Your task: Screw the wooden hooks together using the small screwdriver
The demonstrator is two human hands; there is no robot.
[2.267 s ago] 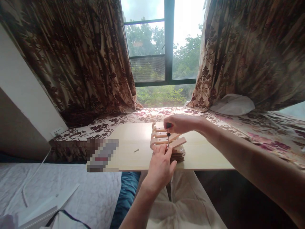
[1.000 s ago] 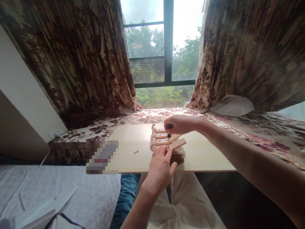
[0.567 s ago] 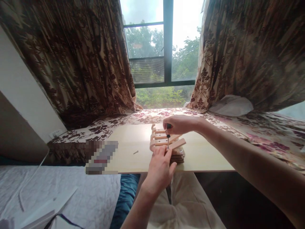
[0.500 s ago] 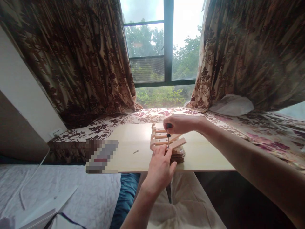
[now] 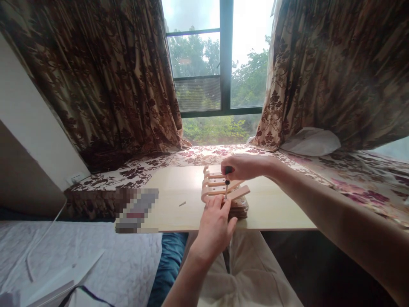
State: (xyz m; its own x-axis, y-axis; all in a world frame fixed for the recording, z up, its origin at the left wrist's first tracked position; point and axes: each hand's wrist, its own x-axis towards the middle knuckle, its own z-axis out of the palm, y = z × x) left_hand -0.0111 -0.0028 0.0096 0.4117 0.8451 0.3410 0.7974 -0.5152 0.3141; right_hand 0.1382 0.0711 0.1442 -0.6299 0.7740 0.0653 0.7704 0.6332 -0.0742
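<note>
My right hand [image 5: 243,166] is closed around the dark handle of a screwdriver [image 5: 227,182], held nearly upright. Its thin shaft points down at the near part of a wooden rack [image 5: 217,189], a pale piece with curved hook-like ends on the left and several slats with dark holes. My left hand [image 5: 217,219] grips the near side of this rack, fingers pressed on the wood close to the screwdriver's tip. A pale wooden slat [image 5: 240,193] sticks out at a slant to the right. Beneath lies a brown stack [image 5: 239,211] of layered pieces. The tip itself is partly hidden by my fingers.
The rack rests on a pale board [image 5: 179,183] across my lap. A small thin pointed piece [image 5: 182,204] lies on it to the left, near a blurred-out grey object [image 5: 139,211]. Behind are a flowered cloth ledge [image 5: 204,153], curtains and a window.
My right hand and the screwdriver handle have shifted slightly to the right, and the handle looks a little turned. My left hand and the rack stay in place.
</note>
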